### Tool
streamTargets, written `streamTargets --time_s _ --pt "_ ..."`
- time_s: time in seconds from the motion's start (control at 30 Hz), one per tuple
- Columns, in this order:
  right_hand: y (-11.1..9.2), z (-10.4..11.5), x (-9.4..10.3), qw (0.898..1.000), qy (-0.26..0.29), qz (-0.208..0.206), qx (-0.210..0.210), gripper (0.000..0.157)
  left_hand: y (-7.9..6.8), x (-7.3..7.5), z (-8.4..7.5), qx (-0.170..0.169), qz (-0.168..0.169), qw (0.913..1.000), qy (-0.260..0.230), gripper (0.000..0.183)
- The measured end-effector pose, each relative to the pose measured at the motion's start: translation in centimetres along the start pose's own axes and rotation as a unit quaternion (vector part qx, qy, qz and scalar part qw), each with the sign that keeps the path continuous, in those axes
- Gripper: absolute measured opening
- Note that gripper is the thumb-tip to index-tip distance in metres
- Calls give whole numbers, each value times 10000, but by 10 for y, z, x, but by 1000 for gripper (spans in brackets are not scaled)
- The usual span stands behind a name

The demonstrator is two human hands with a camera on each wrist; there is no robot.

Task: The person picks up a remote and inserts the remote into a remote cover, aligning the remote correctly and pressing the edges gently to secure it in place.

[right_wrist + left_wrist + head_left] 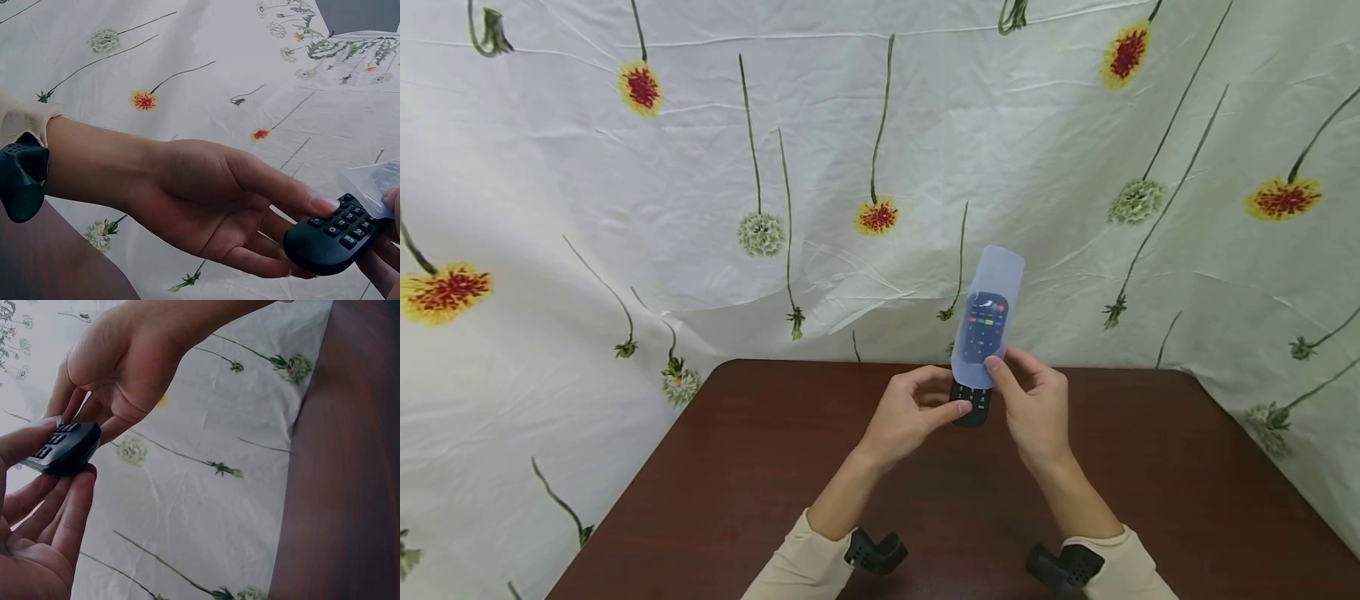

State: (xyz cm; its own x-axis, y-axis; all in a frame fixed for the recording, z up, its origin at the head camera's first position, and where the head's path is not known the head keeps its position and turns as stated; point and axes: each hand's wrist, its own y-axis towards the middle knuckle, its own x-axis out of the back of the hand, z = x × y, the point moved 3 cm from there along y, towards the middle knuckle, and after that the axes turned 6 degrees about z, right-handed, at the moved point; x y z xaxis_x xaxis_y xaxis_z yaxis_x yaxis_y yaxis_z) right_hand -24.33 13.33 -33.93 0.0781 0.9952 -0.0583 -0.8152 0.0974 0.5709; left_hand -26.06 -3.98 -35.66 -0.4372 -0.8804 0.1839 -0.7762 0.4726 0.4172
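A black remote control [973,395] is held up over the table, its upper part inside a translucent whitish sleeve [1003,268]. Coloured buttons show through the sleeve, whose top stretches beyond the remote. My left hand [904,417] grips the bare lower end, thumb on the front and fingers behind. With thumb and fingers, my right hand [1037,404] pinches the sleeve near its lower edge. In the right wrist view the remote's keypad end [331,240] sticks out of the sleeve [362,181]. The left wrist view shows that rounded end [72,450] close up.
A dark reddish-brown table [737,483] lies under both hands. Behind and beside it hangs a white cloth [820,100] printed with flowers. Black devices [876,552] are strapped to both wrists over cream sleeve cuffs.
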Motion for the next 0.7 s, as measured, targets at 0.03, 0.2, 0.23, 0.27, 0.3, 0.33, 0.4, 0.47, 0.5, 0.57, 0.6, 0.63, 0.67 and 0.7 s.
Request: streamTargets --time_s 0.03,0.2,0.23,0.27,0.3,0.33,0.4,0.47,0.5,0.57,0.6,0.63,0.67,0.7 --pt "0 0 0 10000 -3 -12 2 27 0 0 -1 -40 27 10000 -5 35" --pt "1 0 1 10000 -67 -38 57 26 -1 5 -3 -266 -113 9995 83 44" --pt "1 0 1 9999 -95 -40 84 26 -1 6 -4 -329 -204 9992 93 45" --pt "1 -1 1 9998 -149 -42 120 26 -1 8 -4 -390 -314 9987 117 45" --pt "1 -1 0 9997 -207 -40 159 26 -1 9 -5 -464 -431 9979 132 45" --pt "1 -1 0 9994 -267 -40 194 26 -1 11 -5 -546 -542 9970 125 45" --pt "1 -1 0 9989 -382 -40 256 26 -1 13 -7 -711 -747 9946 104 43" --pt "0 -1 -1 9984 -477 -13 300 26 -1 15 -8 -838 -930 9921 58 39" --pt "0 -1 -1 9982 -506 10 318 26 -1 16 -8 -888 -1008 9909 13 38" --pt "-1 -2 -2 9976 -589 69 352 25 -1 18 -9 -938 -1149 9889 -54 35" --pt "-1 -2 -3 9974 -618 112 365 26 -1 18 -10 -958 -1209 9880 -80 33" --pt "-2 -2 -4 9970 -653 152 386 25 -1 19 -10 -966 -1267 9872 -100 32" --pt "-2 -3 -5 9966 -690 194 410 25 -1 19 -10 -965 -1306 9867 -117 32" --pt "-3 -3 -6 9960 -737 236 441 25 -1 19 -11 -972 -1338 9862 -119 32"
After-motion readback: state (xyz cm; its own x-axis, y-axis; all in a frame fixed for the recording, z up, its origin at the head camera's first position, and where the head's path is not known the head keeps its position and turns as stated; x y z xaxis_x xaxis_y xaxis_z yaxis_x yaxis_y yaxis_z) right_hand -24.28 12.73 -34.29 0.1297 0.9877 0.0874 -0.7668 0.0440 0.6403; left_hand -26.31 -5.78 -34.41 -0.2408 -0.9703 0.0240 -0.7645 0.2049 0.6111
